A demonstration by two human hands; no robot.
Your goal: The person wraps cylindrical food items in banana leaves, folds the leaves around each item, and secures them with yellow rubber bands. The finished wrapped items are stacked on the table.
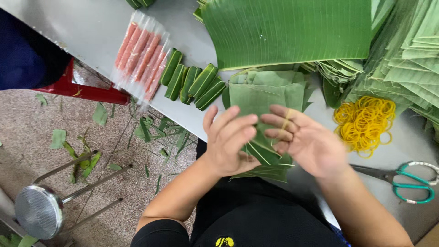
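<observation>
My left hand (231, 139) and my right hand (305, 139) meet over the table's front edge and together grip a leaf-wrapped roll (261, 150), green with pale ribs. A yellow rubber band (285, 122) is looped over my right fingers. Beneath the hands lies a stack of cut green leaf squares (265, 93). To the left sit several finished leaf-wrapped rolls (192, 82) side by side, and beyond them a row of pink sausages in clear wrappers (141, 54).
A heap of yellow rubber bands (364, 122) and green-handled scissors (409, 181) lie at the right. Large banana leaves (292, 29) and leaf piles (407, 59) fill the back. A red stool (87, 91), a metal stool (39, 211) and leaf scraps are on the floor.
</observation>
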